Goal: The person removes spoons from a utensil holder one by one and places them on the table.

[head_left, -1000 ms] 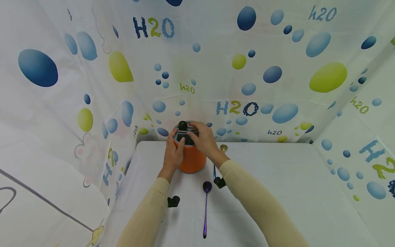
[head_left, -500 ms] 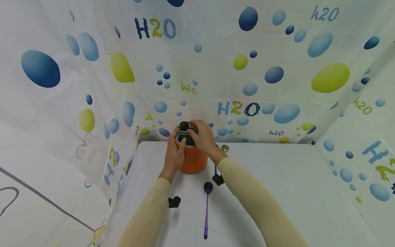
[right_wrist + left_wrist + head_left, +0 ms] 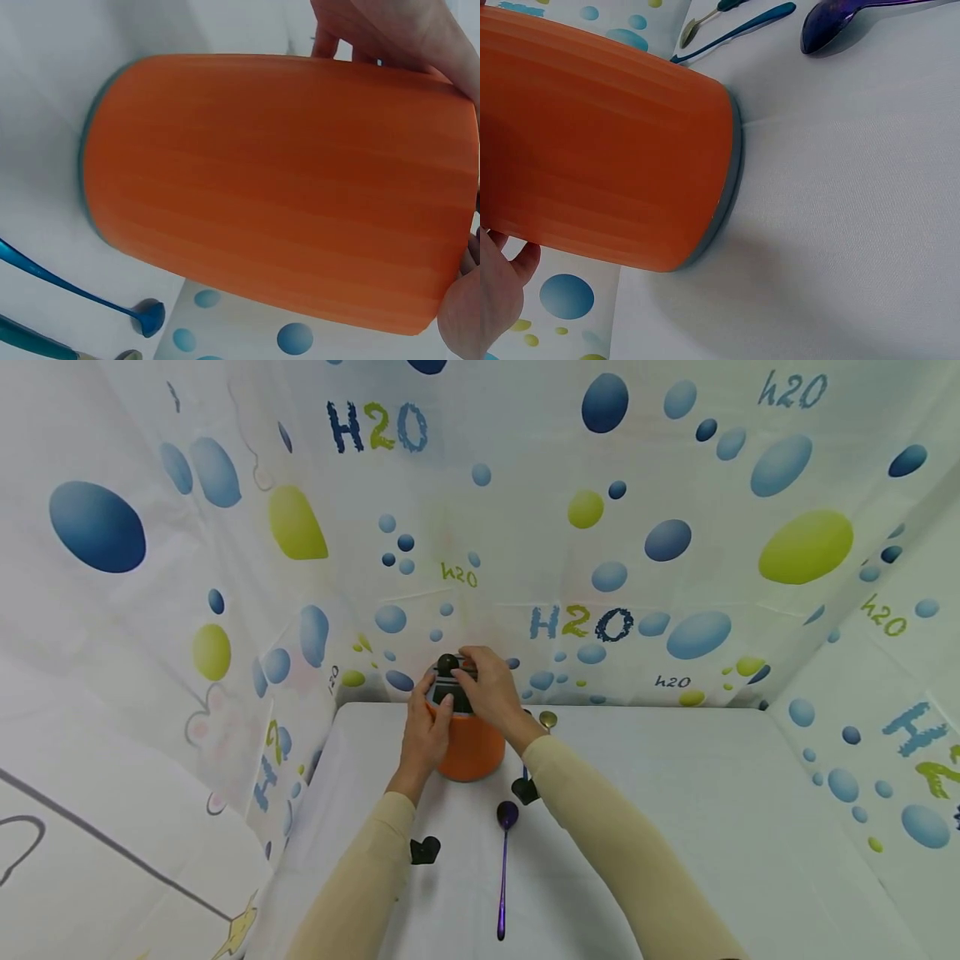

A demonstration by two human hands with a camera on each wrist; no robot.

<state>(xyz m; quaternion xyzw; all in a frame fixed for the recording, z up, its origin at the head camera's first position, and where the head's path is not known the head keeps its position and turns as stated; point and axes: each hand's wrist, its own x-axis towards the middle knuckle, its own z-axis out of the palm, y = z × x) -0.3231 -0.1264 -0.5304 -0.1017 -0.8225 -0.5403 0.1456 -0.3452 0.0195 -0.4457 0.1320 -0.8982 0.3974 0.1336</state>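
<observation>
An orange container (image 3: 471,747) with a grey slotted top (image 3: 455,683) stands upright on the white table near the back wall. A black, round-ended piece (image 3: 447,665) sticks up from the top. My left hand (image 3: 423,735) grips the container's upper left side, with its thumb at the front; its fingers (image 3: 526,262) show beside the orange wall in the left wrist view. My right hand (image 3: 491,689) is bent over the right side of the top, thumb and fingertips beside the black piece. Whether it pinches anything is hidden. In the right wrist view, right-hand fingers (image 3: 461,319) lie by the rim.
A purple long-handled spoon (image 3: 504,860) lies in front of the container. To its right, partly behind the right forearm, lie a gold-bowled spoon (image 3: 548,720) and a blue spoon (image 3: 56,277). A patterned sheet (image 3: 510,527) forms the walls around the table.
My right hand has shifted slightly up and left over the slotted top, its thumb now tucked closer to the black piece. The left hand and container stay where they were; the view has shifted slightly.
</observation>
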